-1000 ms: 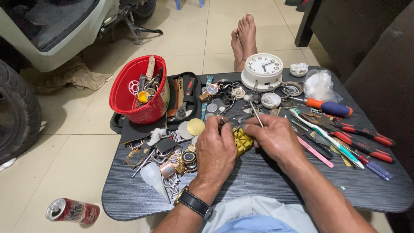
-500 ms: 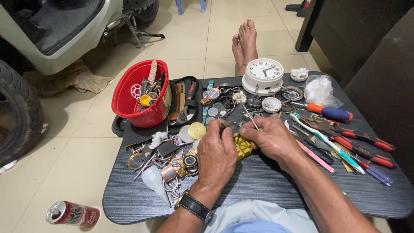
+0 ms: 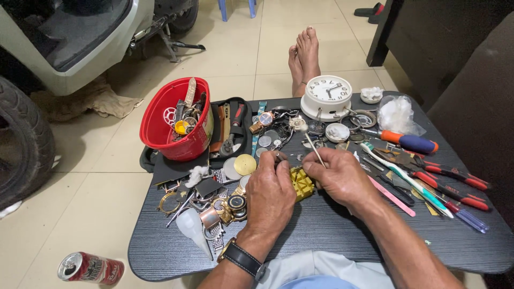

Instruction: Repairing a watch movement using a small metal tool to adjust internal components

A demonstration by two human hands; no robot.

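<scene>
The dark wood-grain worktop (image 3: 332,241) sits a little lower and closer in view than a second ago; the person has leaned in over it, nothing more. The red plastic bucket of straps and tools (image 3: 179,120) stands where it stood at the back left, and the round white alarm clock (image 3: 326,96) keeps its spot at the far edge, near the bare feet on the tiled floor.

Both hands have stayed put at the middle of the worktop. The left hand (image 3: 270,195) is curled shut around the left side of a small yellow plastic block (image 3: 301,183), pinning it against the surface. The right hand (image 3: 342,176) presses against the block's other side, fingers closed on a thin stick-like tool with a pale tip (image 3: 312,147) that slants up and away; it was angled much the same before.

So the work looks steady, a held, fine adjustment rather than a fresh step. The orange-and-blue screwdriver (image 3: 409,142) lies untouched to the right.
</scene>
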